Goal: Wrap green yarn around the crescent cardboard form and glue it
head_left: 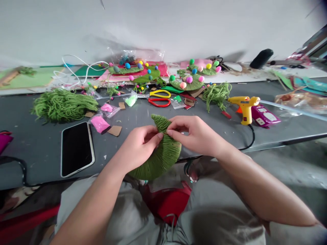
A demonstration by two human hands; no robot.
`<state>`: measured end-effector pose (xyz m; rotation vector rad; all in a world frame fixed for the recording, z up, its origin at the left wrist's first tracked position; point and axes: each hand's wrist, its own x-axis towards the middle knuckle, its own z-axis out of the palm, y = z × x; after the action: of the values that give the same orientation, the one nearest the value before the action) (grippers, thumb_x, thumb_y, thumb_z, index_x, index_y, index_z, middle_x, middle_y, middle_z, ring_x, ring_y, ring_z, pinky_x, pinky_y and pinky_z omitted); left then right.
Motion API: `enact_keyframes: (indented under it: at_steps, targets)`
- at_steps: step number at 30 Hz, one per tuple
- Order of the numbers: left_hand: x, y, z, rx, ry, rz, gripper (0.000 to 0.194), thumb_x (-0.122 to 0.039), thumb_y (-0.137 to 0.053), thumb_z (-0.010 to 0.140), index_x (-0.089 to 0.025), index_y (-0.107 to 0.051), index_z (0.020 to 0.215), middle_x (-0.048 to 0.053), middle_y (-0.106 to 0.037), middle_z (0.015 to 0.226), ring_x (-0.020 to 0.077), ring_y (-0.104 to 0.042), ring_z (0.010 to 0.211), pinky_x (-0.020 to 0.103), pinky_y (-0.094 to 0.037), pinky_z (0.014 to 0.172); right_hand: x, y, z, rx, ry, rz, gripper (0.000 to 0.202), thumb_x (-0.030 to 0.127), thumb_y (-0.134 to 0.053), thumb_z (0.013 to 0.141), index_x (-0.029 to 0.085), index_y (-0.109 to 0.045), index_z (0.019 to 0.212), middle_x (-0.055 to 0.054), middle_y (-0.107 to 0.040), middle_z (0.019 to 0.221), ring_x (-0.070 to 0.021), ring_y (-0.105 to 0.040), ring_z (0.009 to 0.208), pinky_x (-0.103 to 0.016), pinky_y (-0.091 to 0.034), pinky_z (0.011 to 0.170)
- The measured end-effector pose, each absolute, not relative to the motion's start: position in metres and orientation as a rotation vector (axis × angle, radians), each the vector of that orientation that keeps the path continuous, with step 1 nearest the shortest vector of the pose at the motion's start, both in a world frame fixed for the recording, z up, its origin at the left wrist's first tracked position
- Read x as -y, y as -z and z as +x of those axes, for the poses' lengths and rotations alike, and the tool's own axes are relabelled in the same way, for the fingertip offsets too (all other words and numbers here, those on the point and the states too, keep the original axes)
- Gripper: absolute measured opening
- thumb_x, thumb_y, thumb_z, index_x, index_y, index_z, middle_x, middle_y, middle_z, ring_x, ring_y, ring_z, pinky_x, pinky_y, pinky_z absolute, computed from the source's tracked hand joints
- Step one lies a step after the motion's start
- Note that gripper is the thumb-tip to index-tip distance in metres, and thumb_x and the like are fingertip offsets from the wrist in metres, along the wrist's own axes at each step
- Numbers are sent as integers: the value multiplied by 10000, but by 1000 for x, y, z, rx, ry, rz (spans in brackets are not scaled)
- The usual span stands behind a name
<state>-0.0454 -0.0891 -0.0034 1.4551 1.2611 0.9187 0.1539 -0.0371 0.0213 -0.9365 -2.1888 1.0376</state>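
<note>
Between my hands is a green yarn-wrapped shape point(163, 158), wide and rounded at the bottom with a narrower pointed top. It hangs partly over the table's front edge. My left hand point(143, 143) grips it from the left side, thumb pressed at the narrow neck. From the right, my right hand point(190, 132) pinches the same neck with thumb and fingertips. Both thumbs nearly meet there; whatever small bit lies under the fingertips is hidden.
A phone point(77, 149) and a heap of green yarn point(65, 104) lie left. Red-and-yellow-handled scissors point(159, 102) lie ahead. A yellow glue gun point(244, 107) stands right, its cord over the edge. Pompom-decorated green pieces point(189, 83) sit behind.
</note>
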Motion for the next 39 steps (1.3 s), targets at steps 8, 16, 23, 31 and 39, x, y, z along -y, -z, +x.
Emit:
enact_keyframes:
  at_steps: [8,16,23,31,39]
  targets:
    - [92,6,-34,-1390,-1072,1420,245,-435,-650,900,-192,-665,883,17,-658,784,169,-604,721,238,-441,585,38,-12,149,1891,-1258,-991,111,245,-683,814,165,-671,738,-38,-689,807,-134,-588,670,-264,-511,612]
    - [92,6,-31,-1467,-1090,1535,216,-379,-651,893,-180,-645,809,-13,-591,686,127,-491,612,220,-339,522,35,-4,145,1936,-1084,-995,83,203,-648,803,166,-620,735,-44,-682,883,-132,-601,718,-266,-518,659]
    - [90,3,-31,-1495,-1031,1500,256,-390,-616,912,-165,-614,790,-23,-568,687,110,-499,633,199,-339,533,34,0,143,1954,-1052,-1019,78,216,-641,816,171,-627,754,-32,-669,863,-127,-600,705,-257,-516,652]
    - [84,10,-35,-1549,-1078,1504,275,-410,-608,915,-171,-621,781,-23,-531,674,105,-460,618,215,-340,548,15,-11,166,2121,-992,-1147,259,397,-704,833,179,-613,725,-19,-663,772,-129,-587,677,-244,-476,616]
    - [86,9,-39,-1602,-1136,1520,342,-452,-613,916,-182,-540,720,-44,-351,622,93,-312,581,233,-242,515,-7,-17,261,2399,-953,-1623,584,706,-535,875,189,-503,606,27,-445,572,-109,-367,547,-278,-286,529]
